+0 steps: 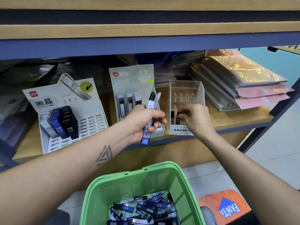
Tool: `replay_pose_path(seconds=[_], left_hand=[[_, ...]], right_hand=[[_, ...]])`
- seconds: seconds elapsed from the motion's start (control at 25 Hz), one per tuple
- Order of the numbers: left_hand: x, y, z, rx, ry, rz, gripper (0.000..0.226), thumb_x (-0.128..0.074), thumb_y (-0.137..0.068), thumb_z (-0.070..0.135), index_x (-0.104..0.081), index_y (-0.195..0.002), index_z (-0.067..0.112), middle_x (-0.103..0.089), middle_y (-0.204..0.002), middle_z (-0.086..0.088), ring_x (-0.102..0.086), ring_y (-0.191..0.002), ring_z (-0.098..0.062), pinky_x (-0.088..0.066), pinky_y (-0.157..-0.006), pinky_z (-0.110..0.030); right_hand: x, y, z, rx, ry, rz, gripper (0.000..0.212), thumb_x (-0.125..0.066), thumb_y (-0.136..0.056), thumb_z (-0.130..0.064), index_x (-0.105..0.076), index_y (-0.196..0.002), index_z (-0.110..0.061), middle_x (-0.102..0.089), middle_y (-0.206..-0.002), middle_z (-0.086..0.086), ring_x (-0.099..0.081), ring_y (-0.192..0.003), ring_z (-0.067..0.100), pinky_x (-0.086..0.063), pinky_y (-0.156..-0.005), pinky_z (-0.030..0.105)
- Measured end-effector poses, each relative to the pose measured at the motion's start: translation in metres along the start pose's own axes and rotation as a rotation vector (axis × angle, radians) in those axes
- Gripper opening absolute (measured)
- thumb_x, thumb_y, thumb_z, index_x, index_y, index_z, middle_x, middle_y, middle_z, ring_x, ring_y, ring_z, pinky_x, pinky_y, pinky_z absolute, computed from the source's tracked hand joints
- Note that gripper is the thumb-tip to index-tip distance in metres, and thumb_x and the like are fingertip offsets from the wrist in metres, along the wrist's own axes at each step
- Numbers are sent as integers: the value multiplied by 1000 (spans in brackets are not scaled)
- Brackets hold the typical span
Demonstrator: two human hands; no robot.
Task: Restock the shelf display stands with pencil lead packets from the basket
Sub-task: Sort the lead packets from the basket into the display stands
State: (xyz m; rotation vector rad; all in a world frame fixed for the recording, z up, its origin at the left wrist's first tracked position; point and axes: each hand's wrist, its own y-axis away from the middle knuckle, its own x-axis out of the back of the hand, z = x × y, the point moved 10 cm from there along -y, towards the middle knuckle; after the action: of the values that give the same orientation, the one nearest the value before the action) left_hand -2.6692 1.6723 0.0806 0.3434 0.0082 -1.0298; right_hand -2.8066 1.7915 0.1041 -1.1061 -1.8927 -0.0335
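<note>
Gripping a few lead packets, left hand hovers before the 0.7 stand. Right hand pinches a black packet inside the MONO stand. Basket below holds more packets.

Your two arms come into view bare from the lower corners, with no sleeve visible on either one. Your left forearm carries a dark tattoo on its upper side: nested triangles drawn in thick lines (the inner detail is too blurred to read). Your left hand and right hand wear no gloves, and your wrists show no watch or band. Whether there is a ring on any finger cannot be told.
</note>
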Motion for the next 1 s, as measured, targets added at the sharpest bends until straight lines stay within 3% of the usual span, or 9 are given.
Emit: replay_pose_path(seconds=[0.28,0.48,0.6,0.64,0.72,0.84,1.0], left_hand=[[-1,1,-2,5,-4,-15,18,-62,-90,-3,-56,-106,-3,-65,-76,-22,-44,-47,-14,-31,-34,-18],[-1,2,-2,7,-6,-24,20,-62,-89,-4,-58,-108,-6,-65,-76,-21,-45,-48,-14,-32,-34,-18],[-5,4,-5,34,-7,-65,19,-63,-88,-4,-59,-106,-6,-65,-75,-21,-46,-48,-14,-32,-34,-18],[-6,5,-7,47,-6,-80,18,-63,-88,-5,-60,-105,-7,-65,-75,-20,-46,-48,-14,-32,-34,-18],[-9,8,-9,74,0,-111,16,-61,-87,-7,-62,-103,-8,-65,-74,-20,-45,-47,-14,-31,-33,-17],[-16,13,-12,111,9,-174,18,-57,-88,-9,-62,-105,-7,-64,-74,-20,-44,-46,-13,-29,-32,-16],[-12,17,-13,128,-4,-188,22,-58,-90,-6,-59,-112,-6,-63,-74,-19,-44,-46,-13,-29,-32,-16]], right_hand=[[-1,1,-10,81,123,41,22,-66,-89,-1,-78,-103,-14,-77,-93,4,-71,-87,23,-56,-80,35],[2,4,-7,28,127,63,23,-65,-91,-2,-72,-110,-12,-75,-92,8,-71,-87,25,-54,-76,30],[13,4,-12,4,158,103,18,-65,-93,-7,-73,-107,-13,-76,-95,6,-70,-90,25,-56,-79,35],[15,4,-14,-10,118,108,18,-65,-93,-8,-74,-106,-14,-76,-95,3,-69,-88,21,-55,-78,32],[11,2,-19,-87,-211,45,18,-66,-92,-9,-75,-107,-16,-74,-87,-3,-66,-77,10,-52,-70,23],[-16,6,-41,-191,-838,-198,23,-66,-96,-10,-71,-118,-11,-73,-81,0,-65,-75,14,-53,-68,29],[-30,5,-53,-205,-992,-269,21,-61,-96,-1,-69,-115,-4,-75,-83,7,-67,-77,17,-51,-74,33]])
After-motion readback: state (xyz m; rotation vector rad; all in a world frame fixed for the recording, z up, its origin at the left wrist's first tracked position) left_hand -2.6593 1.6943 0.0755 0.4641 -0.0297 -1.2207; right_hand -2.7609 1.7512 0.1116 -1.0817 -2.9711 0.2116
